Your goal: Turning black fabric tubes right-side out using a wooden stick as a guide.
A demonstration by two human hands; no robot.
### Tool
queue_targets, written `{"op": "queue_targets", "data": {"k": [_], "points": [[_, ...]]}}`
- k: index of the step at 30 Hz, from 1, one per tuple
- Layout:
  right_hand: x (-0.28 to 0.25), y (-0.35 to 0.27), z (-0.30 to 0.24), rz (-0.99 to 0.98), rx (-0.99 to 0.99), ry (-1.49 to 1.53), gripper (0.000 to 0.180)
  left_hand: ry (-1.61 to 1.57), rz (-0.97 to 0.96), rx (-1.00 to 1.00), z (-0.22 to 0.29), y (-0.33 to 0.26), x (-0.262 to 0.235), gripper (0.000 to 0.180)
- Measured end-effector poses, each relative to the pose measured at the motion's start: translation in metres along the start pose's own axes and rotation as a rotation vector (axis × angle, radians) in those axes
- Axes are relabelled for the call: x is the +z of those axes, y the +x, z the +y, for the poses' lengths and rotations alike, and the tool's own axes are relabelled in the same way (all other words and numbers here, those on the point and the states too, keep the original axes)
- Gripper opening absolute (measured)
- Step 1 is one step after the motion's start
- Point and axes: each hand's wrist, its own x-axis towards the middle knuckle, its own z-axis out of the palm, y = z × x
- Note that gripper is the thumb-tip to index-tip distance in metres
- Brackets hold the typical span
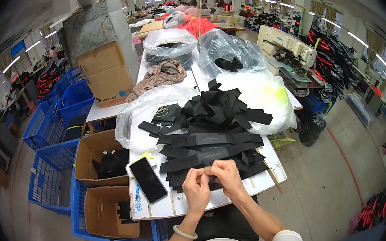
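A big heap of black fabric strips (214,122) covers the middle of a white table (165,204). At the table's near edge my left hand (196,189) and my right hand (226,175) meet, both pinching one small black fabric piece (215,181) between the fingertips, just in front of the heap. A pale bangle (184,233) sits on my left wrist. A black phone (148,180) lies flat on the table to the left of my hands.
Clear plastic bags (170,43) with dark fabric and a brown patterned cloth (160,75) lie farther back. Cardboard boxes (104,158) and blue crates (59,120) stand at the left. A sewing machine (288,43) is at the back right, bare floor to the right.
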Motion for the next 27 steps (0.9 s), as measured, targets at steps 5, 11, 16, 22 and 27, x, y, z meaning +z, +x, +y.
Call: {"op": "queue_targets", "data": {"k": [5,11,16,22,27], "points": [[0.015,0.003,-0.014,0.066,-0.388,-0.498,0.019,-0.098,0.298,0.043,-0.005,0.015,0.017,0.002],[0.015,-0.005,-0.010,0.171,-0.666,-0.631,0.015,-0.187,0.340,0.079,0.007,0.019,0.029,0.005],[0.010,-0.004,-0.016,0.265,-0.912,-0.858,0.021,-0.255,0.337,0.114,0.000,0.017,0.039,0.006],[0.006,-0.014,-0.017,0.230,-0.831,-0.922,0.032,-0.325,0.242,0.006,0.015,0.009,0.033,0.005],[-0.011,0.012,-0.004,0.294,-0.943,-0.943,0.037,-0.336,0.115,-0.053,0.002,0.011,0.042,0.005]]}}
